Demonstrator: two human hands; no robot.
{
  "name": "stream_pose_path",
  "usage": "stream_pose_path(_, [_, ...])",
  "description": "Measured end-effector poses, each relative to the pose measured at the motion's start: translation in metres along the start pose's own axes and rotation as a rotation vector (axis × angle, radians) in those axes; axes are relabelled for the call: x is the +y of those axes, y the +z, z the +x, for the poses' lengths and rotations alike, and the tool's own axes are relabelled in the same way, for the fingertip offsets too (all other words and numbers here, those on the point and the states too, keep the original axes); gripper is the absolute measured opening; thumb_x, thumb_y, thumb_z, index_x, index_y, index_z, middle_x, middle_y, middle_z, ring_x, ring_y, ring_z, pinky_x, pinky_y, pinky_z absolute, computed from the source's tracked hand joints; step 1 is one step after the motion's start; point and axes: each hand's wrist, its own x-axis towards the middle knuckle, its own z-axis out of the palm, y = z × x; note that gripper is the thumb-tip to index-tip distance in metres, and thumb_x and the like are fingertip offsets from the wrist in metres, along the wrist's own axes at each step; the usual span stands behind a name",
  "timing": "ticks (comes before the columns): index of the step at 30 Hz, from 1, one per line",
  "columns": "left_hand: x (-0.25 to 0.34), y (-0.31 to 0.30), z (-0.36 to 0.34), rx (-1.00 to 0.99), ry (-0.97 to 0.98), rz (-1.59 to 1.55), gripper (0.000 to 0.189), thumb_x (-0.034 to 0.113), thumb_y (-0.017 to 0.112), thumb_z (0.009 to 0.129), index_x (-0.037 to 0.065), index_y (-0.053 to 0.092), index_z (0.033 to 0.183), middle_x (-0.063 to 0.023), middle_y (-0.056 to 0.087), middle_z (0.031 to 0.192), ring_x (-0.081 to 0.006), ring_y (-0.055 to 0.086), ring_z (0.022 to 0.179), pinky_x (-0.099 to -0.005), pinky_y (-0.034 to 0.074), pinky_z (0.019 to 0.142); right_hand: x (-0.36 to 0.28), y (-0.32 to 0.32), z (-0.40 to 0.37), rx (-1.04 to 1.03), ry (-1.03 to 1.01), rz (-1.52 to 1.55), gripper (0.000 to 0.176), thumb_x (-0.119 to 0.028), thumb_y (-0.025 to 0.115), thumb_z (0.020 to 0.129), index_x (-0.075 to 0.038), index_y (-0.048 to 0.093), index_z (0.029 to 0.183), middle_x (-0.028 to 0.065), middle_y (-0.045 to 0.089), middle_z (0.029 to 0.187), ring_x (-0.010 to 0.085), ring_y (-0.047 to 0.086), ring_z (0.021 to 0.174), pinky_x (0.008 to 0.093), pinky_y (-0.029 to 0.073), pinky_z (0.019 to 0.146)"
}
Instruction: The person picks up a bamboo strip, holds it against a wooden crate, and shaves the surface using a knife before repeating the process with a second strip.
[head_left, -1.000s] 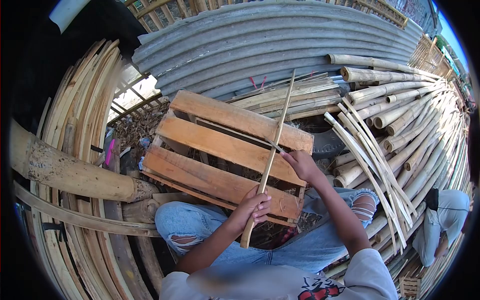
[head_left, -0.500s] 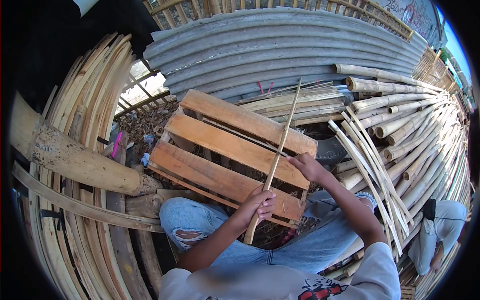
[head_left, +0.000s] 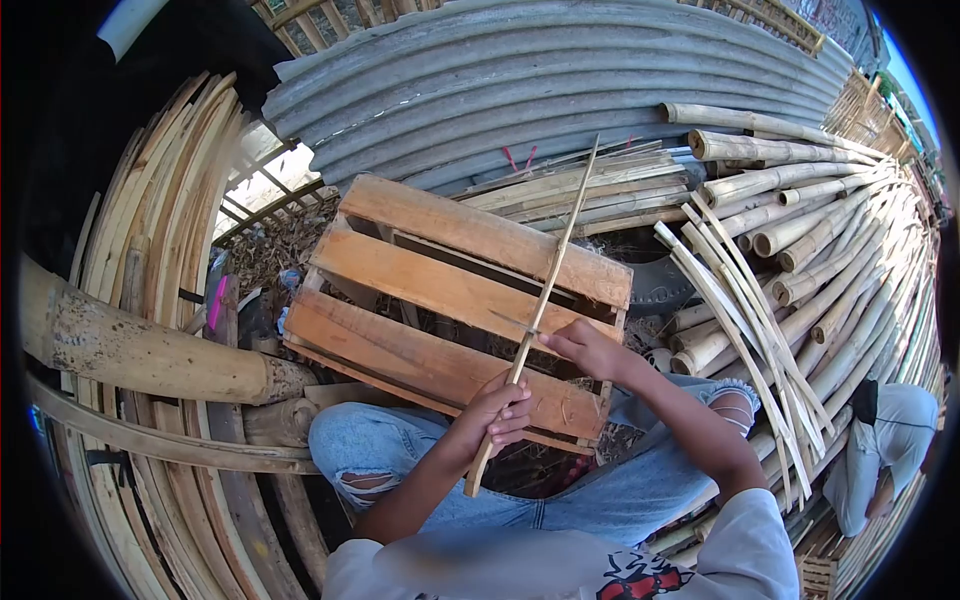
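My left hand [head_left: 494, 415] is wrapped around the lower part of a long, narrow bamboo strip [head_left: 553, 268]. The strip slants up and away across a wooden crate [head_left: 420, 262] with slatted top, its far tip near the corrugated sheet. In my right hand [head_left: 585, 350] is a knife [head_left: 508, 320], its thin blade crossing the strip a little above my left hand. The fingers cover the knife's handle. Both hands are over the crate's near right part, in front of my knees.
Bamboo poles [head_left: 800, 238] are piled on the right, with loose pale strips [head_left: 745, 335] over them. Split bamboo [head_left: 160, 200] and a thick pole [head_left: 160, 345] lie at left. Corrugated sheeting [head_left: 560, 80] stands behind. Another person's leg [head_left: 880, 455] shows at far right.
My right hand has drawn the knife down along the strip, nearer to my left hand, and the blade now shows left of the strip. The view has shifted slightly.
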Motion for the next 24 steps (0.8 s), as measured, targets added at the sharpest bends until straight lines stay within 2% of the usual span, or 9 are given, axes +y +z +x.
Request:
stream_pose_path(2, [0.0, -0.002, 0.001, 0.017, -0.008, 0.021, 0.003, 0.01, 0.046, 0.092, 0.011, 0.044, 0.091, 0.0053, 0.034, 0.058, 0.0004, 0.028, 0.036, -0.0144, 0.024, 0.031, -0.012, 0.014, -0.015, -0.245, -0.17, 0.178, 0.059, -0.042, 0.042, 0.096, 0.01, 0.05, 0.069, 0.0239, 0.042, 0.054, 0.037, 0.039, 0.051, 0.0429, 0.038, 0.055])
stream_pose_path(6, [-0.004, -0.009, 0.005, 0.031, -0.029, 0.061, 0.008, 0.009, 0.047, 0.09, 0.012, 0.041, 0.09, 0.0026, 0.037, 0.058, -0.0031, 0.03, 0.034, -0.0177, 0.027, 0.03, 0.008, 0.014, -0.007, -0.16, -0.218, 0.013, 0.058, -0.042, 0.043, 0.095, 0.009, 0.051, 0.068, 0.0241, 0.044, 0.055, 0.0364, 0.041, 0.051, 0.0426, 0.038, 0.056])
stream_pose_path(8, [-0.007, -0.005, 0.006, 0.037, -0.025, 0.066, 0.009, 0.008, 0.048, 0.09, 0.013, 0.04, 0.09, 0.0027, 0.036, 0.058, -0.0033, 0.03, 0.034, -0.0178, 0.027, 0.03, 0.031, -0.003, 0.015, 0.111, 0.047, -0.012, 0.058, -0.041, 0.044, 0.095, 0.009, 0.048, 0.065, 0.0213, 0.04, 0.052, 0.0291, 0.039, 0.047, 0.0414, 0.037, 0.054])
stream_pose_path(10, [-0.008, 0.0, 0.007, 0.039, -0.019, 0.085, 0.009, 0.008, 0.048, 0.09, 0.013, 0.04, 0.09, 0.0027, 0.036, 0.058, -0.0035, 0.031, 0.035, -0.0179, 0.027, 0.03, 0.058, -0.019, 0.03, 0.134, 0.117, 0.032, 0.059, -0.04, 0.045, 0.095, 0.009, 0.046, 0.063, 0.0186, 0.037, 0.052, 0.0247, 0.037, 0.048, 0.0402, 0.036, 0.054])
stream_pose_path(12, [-0.009, 0.003, 0.007, 0.054, -0.007, 0.105, 0.01, 0.008, 0.049, 0.09, 0.013, 0.04, 0.09, 0.003, 0.035, 0.058, -0.0034, 0.031, 0.035, -0.0179, 0.027, 0.03, 0.046, -0.022, 0.029, 0.155, 0.183, 0.082, 0.059, -0.04, 0.045, 0.095, 0.009, 0.044, 0.062, 0.0158, 0.034, 0.051, 0.0202, 0.035, 0.049, 0.039, 0.035, 0.053])
stream_pose_path(16, [0.002, -0.008, 0.0, 0.024, -0.022, -0.025, 0.005, 0.009, 0.047, 0.091, 0.012, 0.044, 0.093, 0.0049, 0.035, 0.058, -0.0005, 0.029, 0.035, -0.0157, 0.026, 0.031, 0.004, 0.015, -0.006, -0.211, -0.099, 0.224, 0.059, -0.041, 0.045, 0.096, 0.009, 0.043, 0.063, 0.0127, 0.03, 0.052, 0.0155, 0.033, 0.053, 0.0375, 0.034, 0.052])
stream_pose_path(20, [0.0, -0.008, 0.0, 0.048, 0.005, 0.005, 0.002, 0.009, 0.044, 0.092, 0.01, 0.045, 0.092, 0.0059, 0.034, 0.057, 0.001, 0.029, 0.035, -0.014, 0.024, 0.031, 0.007, 0.025, -0.01, -0.183, -0.275, 0.132, 0.052, -0.034, 0.046, 0.095, 0.007, 0.049, 0.064, 0.0197, 0.035, 0.05, 0.0279, 0.035, 0.047, 0.0392, 0.034, 0.052])
stream_pose_path(21, [-0.002, -0.014, 0.004, -0.008, 0.006, -0.025, 0.002, 0.01, 0.043, 0.093, 0.009, 0.045, 0.093, 0.0066, 0.034, 0.056, 0.0016, 0.03, 0.035, -0.0138, 0.024, 0.031, 0.018, 0.028, -0.001, -0.148, -0.259, 0.201, 0.05, -0.033, 0.046, 0.094, 0.006, 0.052, 0.064, 0.0233, 0.04, 0.052, 0.0362, 0.04, 0.049, 0.0414, 0.035, 0.052])
stream_pose_path(24, [0.011, -0.016, 0.005, -0.051, -0.039, -0.168, 0.003, 0.01, 0.043, 0.093, 0.008, 0.045, 0.094, 0.0075, 0.033, 0.056, 0.0021, 0.03, 0.035, -0.0135, 0.025, 0.031, 0.006, 0.027, 0.005, -0.041, -0.309, 0.099, 0.048, -0.033, 0.047, 0.093, 0.005, 0.053, 0.065, 0.0244, 0.044, 0.054, 0.0387, 0.047, 0.052, 0.0434, 0.037, 0.054])
